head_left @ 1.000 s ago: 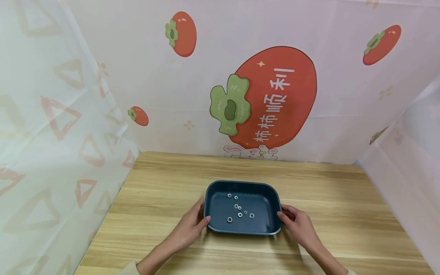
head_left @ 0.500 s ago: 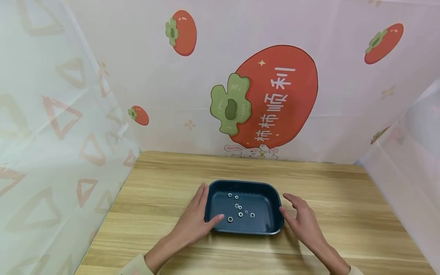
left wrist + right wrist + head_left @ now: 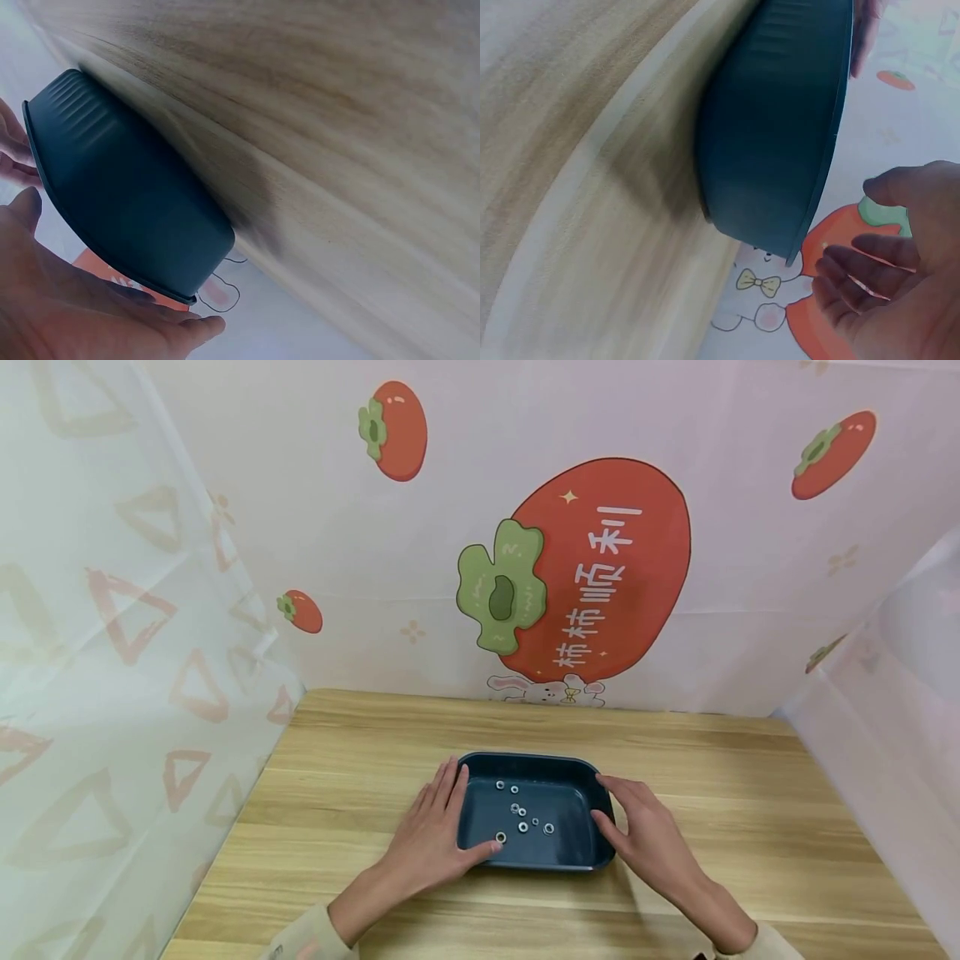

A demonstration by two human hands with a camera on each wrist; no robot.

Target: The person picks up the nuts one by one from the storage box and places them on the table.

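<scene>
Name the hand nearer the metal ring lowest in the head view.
Left. The left hand has its thumb tip right beside the metal ring in the head view; the right hand is across the dark blue tray, at its right side.

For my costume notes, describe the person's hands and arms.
The left hand and right hand are bare. The cream fabric left sleeve carries a cropped dark and pinkish print; the cream fabric right sleeve has a small black object beside it, too cropped to identify.
</scene>
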